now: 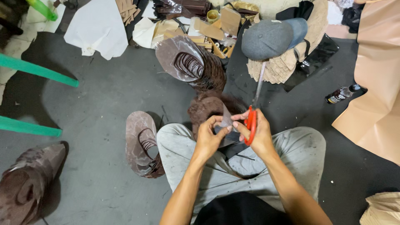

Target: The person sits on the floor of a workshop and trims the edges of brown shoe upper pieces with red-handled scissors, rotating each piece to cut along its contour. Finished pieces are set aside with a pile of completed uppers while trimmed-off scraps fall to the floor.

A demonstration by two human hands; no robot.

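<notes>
I sit cross-legged on a grey floor in light grey trousers. My left hand point(209, 135) pinches the edge of a thin translucent brown sheet piece point(226, 121) held over my lap. My right hand point(259, 134) grips red-handled scissors point(251, 124) whose long blades point up and away toward a grey cap, and its fingertips also touch the sheet. A brown pile of cut pieces point(205, 109) lies just beyond my hands.
Stacks of brown cut-out sheets lie at my left knee point(142, 143), ahead point(192, 63) and at far left point(26, 183). A grey cap point(271, 38) rests on tan card. A dark bottle point(342, 94), tan paper point(377, 79) and green bars point(37, 70) surround me.
</notes>
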